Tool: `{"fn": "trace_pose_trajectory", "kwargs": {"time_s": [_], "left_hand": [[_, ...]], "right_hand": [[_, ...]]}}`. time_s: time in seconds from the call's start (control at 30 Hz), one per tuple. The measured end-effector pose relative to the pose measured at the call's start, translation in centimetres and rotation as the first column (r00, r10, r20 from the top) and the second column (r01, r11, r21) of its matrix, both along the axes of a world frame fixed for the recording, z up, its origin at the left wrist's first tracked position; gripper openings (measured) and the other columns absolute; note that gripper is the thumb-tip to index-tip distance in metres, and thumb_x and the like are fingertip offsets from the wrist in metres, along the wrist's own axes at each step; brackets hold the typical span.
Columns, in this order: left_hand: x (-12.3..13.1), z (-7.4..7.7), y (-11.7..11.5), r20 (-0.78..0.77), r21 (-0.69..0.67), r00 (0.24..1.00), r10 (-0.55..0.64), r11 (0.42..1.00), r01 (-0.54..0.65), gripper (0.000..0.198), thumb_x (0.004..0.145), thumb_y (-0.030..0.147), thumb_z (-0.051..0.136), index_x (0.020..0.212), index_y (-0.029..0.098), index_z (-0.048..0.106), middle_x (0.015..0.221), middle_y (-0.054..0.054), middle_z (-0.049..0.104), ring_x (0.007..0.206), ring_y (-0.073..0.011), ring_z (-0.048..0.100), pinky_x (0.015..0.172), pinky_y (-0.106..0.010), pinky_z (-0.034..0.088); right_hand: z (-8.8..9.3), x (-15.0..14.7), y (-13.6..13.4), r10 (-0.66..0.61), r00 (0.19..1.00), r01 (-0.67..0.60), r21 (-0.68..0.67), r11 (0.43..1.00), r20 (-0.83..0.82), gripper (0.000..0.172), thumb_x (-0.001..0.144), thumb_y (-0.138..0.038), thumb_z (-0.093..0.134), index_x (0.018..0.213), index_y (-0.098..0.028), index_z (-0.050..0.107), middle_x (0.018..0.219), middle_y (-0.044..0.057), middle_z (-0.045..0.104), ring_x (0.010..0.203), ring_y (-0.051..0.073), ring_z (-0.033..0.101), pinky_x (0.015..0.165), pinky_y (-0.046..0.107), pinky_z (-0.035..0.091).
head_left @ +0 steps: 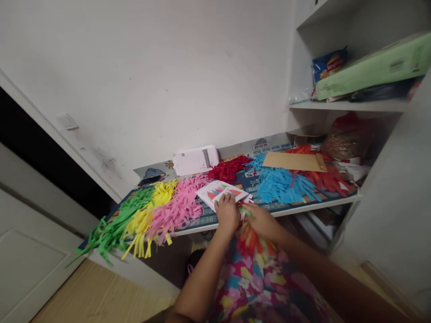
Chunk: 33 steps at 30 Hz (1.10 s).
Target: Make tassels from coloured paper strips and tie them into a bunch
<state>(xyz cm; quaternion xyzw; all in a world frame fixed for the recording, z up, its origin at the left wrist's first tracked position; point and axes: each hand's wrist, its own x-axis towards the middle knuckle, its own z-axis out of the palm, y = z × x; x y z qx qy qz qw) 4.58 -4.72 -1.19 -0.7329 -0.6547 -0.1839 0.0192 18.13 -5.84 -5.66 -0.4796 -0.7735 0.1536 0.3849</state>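
Note:
My left hand (228,211) is closed on the near edge of a white printed packet (206,194), its fingers lying over a colourful picture. Close beside it, my right hand (262,220) grips a bunch of coloured strips (249,240). Red, orange and green ends hang from that bunch in front of my patterned clothing, slightly blurred. Pink strips (178,208) lie left of the packet, and dark red strips (230,168) lie behind it. To the right spreads a heap of blue strips (283,181). The right fingertips are partly hidden.
Yellow strips (151,211) and green strips (128,220) overhang the table's front edge on the left. White printed packets (195,160) rest against the wall. A tan cardboard piece (292,161) lies over blue and red strips (332,177). Shelves (346,106) stand at the right.

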Motion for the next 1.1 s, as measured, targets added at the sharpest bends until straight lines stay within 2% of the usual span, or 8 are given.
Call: {"fn": "trace_pose_trajectory", "kwargs": {"time_s": [0.1,0.23,0.47,0.7,0.8,0.9,0.97,1.1], "left_hand": [[-0.3,0.4,0.1,-0.031,-0.014,0.999,-0.007,1.000,0.007,0.041,0.096,0.018,0.045,0.135,0.017,0.058,0.145,-0.015,0.054,0.137,-0.0300,0.046,0.112,-0.050,0.034],[-0.2,1.2,-0.6,-0.080,-0.009,0.994,-0.073,0.997,0.072,0.042,0.096,0.017,0.043,0.136,0.014,0.057,0.145,-0.014,0.054,0.137,-0.0290,0.046,0.112,-0.045,0.034],[0.7,1.5,-1.8,-0.102,0.010,0.990,-0.097,0.995,0.098,0.041,0.099,0.021,0.036,0.131,0.013,0.060,0.141,-0.016,0.057,0.134,-0.0296,0.049,0.107,-0.047,0.038],[2.7,0.6,-3.0,-0.118,0.038,0.967,-0.226,0.972,0.232,0.040,0.093,0.021,0.048,0.131,0.018,0.062,0.141,-0.017,0.057,0.135,-0.0328,0.047,0.111,-0.055,0.031],[-0.1,2.2,-0.8,0.038,-0.010,0.951,-0.306,0.952,0.307,0.036,0.094,0.033,0.053,0.127,0.026,0.065,0.136,-0.008,0.063,0.132,-0.0267,0.050,0.114,-0.046,0.034],[-5.0,4.4,3.5,0.186,-0.011,0.982,-0.020,1.000,0.022,0.039,0.097,0.033,0.048,0.130,0.016,0.061,0.142,-0.016,0.055,0.139,-0.0299,0.040,0.117,-0.049,0.028],[-8.0,5.2,6.4,0.228,-0.068,0.967,0.116,0.992,-0.103,0.037,0.099,0.030,0.047,0.124,0.009,0.062,0.132,-0.023,0.059,0.131,-0.0333,0.048,0.112,-0.055,0.034],[-10.9,5.0,9.2,0.314,-0.203,0.930,0.191,0.970,-0.131,0.031,0.095,0.037,0.058,0.116,0.014,0.062,0.117,-0.010,0.065,0.106,-0.0230,0.064,0.094,-0.047,0.052]], "right_hand": [[0.4,-0.4,1.4,-0.044,0.997,0.046,0.018,0.999,-0.060,0.046,0.082,-0.013,0.054,0.128,-0.018,0.061,0.113,0.010,0.072,0.100,0.024,0.069,0.092,0.041,0.054],[0.1,-1.2,1.1,-0.065,0.998,0.066,0.049,0.997,-0.015,0.049,0.082,-0.007,0.050,0.129,-0.011,0.060,0.140,0.022,0.053,0.129,0.031,0.051,0.108,0.047,0.041],[0.4,0.5,1.1,0.244,0.947,-0.263,0.068,0.962,0.207,0.039,0.070,-0.015,0.065,0.108,-0.011,0.069,0.118,0.016,0.066,0.115,0.029,0.058,0.105,0.043,0.043],[-0.9,1.1,1.5,0.265,0.935,-0.299,0.119,0.947,0.238,0.040,0.079,-0.010,0.050,0.114,-0.014,0.069,0.117,0.016,0.068,0.113,0.028,0.059,0.107,0.048,0.040],[-1.7,1.7,1.8,0.280,0.930,-0.315,0.123,0.941,0.237,0.041,0.081,-0.012,0.051,0.118,-0.016,0.068,0.122,0.015,0.066,0.116,0.028,0.057,0.106,0.048,0.041],[-2.2,2.9,1.4,0.296,0.918,-0.336,0.124,0.934,0.263,0.042,0.081,-0.018,0.057,0.122,-0.017,0.067,0.130,0.017,0.060,0.126,0.031,0.050,0.109,0.053,0.037],[-2.3,3.3,1.1,0.306,0.909,-0.350,0.119,0.929,0.281,0.043,0.082,-0.018,0.058,0.124,-0.017,0.066,0.133,0.017,0.058,0.129,0.033,0.047,0.110,0.055,0.035],[-2.3,2.1,0.3,0.341,0.923,-0.363,0.111,0.925,0.177,0.040,0.089,-0.018,0.055,0.128,-0.019,0.063,0.135,0.016,0.056,0.127,0.030,0.050,0.108,0.051,0.040]]}}
